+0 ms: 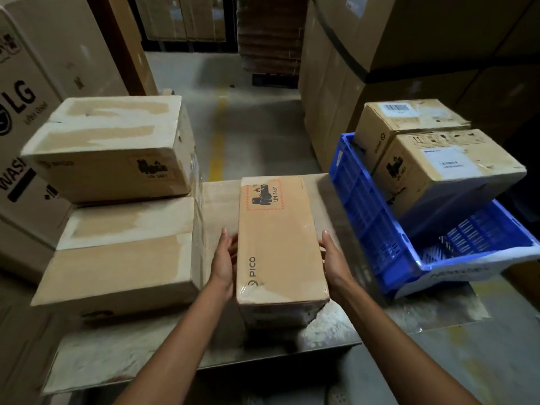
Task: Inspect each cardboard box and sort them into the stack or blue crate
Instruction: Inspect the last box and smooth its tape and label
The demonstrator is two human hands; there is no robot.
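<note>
A long PICO cardboard box (279,238) with a UN 3481 label sits in the middle of the table (146,355). My left hand (224,260) presses flat against its left side and my right hand (333,260) against its right side, fingers straight. To the left stands a stack of boxes (117,200), two high. On the right a blue crate (377,226) rests on the table, tilted, with two cardboard boxes (438,159) inside it.
Large LG appliance cartons (26,118) rise at the far left. Tall cartons (380,54) stand behind the crate. A concrete aisle with a yellow line (217,147) runs ahead, ending at a pallet of flat cardboard (268,36).
</note>
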